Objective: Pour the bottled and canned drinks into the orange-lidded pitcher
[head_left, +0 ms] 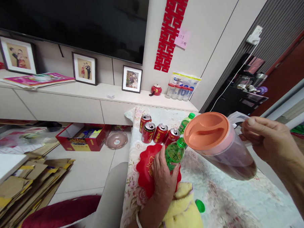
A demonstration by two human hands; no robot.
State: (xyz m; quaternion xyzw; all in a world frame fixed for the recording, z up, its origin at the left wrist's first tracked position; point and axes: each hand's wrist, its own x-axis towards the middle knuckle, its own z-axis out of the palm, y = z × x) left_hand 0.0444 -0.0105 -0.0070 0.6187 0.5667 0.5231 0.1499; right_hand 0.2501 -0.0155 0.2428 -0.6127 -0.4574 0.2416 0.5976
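My left hand (164, 176) is closed around a green plastic bottle (174, 154), held tilted over a red tray (146, 167) on the table. The bottle's neck points up toward the pitcher. My right hand (265, 140) grips the handle of a clear pitcher with an orange lid (216, 140). The pitcher is tipped toward the bottle and has dark liquid in its bottom. A green cap (200, 206) lies on the tablecloth beside a yellow cloth (184, 213).
Several red cans (155, 131) and another green bottle (186, 122) stand at the table's far end. The table (238, 205) has a floral cover. Flattened cardboard (23, 185) and a red box (82, 141) lie on the floor at left. A low cabinet (66, 103) holds framed photos.
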